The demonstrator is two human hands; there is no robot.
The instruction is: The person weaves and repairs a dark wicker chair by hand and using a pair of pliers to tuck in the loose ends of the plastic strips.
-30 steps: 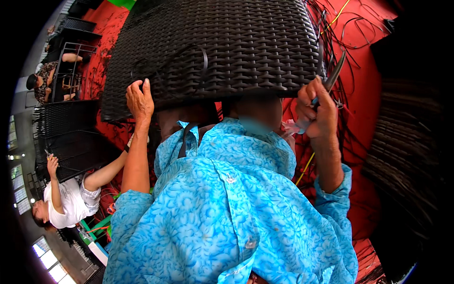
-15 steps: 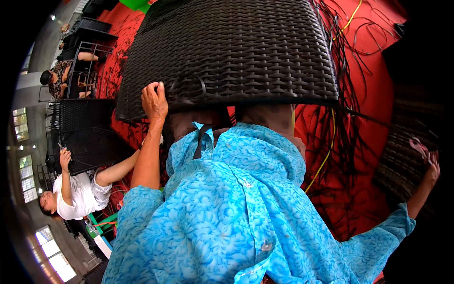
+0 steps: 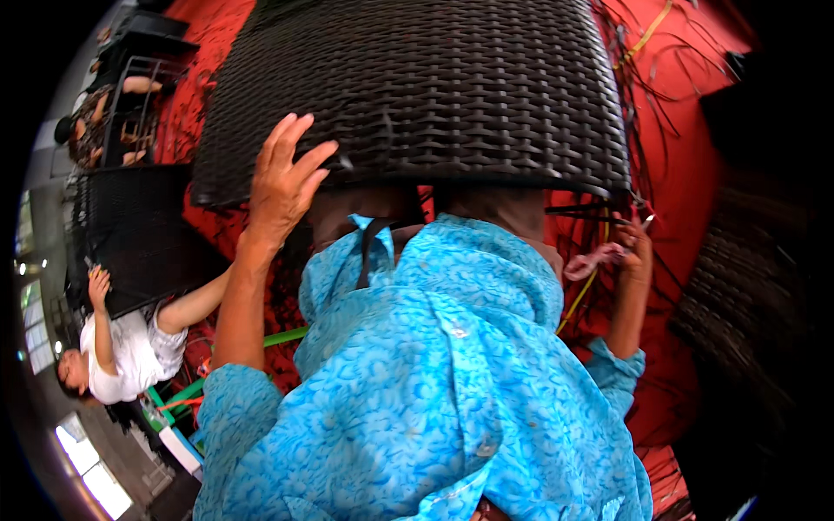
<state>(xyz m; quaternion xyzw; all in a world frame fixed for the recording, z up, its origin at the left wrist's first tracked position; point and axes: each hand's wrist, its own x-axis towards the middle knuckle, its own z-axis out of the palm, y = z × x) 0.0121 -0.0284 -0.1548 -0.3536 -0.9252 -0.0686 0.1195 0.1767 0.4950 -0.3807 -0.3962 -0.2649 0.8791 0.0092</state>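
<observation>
The black wicker panel's [image 3: 434, 95] near edge crosses above the lap, red floor [image 3: 695, 187] opening rightward; loose dark strands [image 3: 636, 148] and a yellow cord [image 3: 645, 35] clutter that side. The left hand [image 3: 282, 182] spreads wide fingers over the panel's near-left part, contact unclear; the right hand [image 3: 636, 247] curls below its right corner beside pink material [image 3: 593, 260], grip indistinct

On my feed the woven panel [image 3: 434, 95] looks like dark plastic, ridged and faintly glossy; below it I see a smooth cloth shirt [image 3: 391, 373], right of it matt red flooring [image 3: 695, 187].
</observation>
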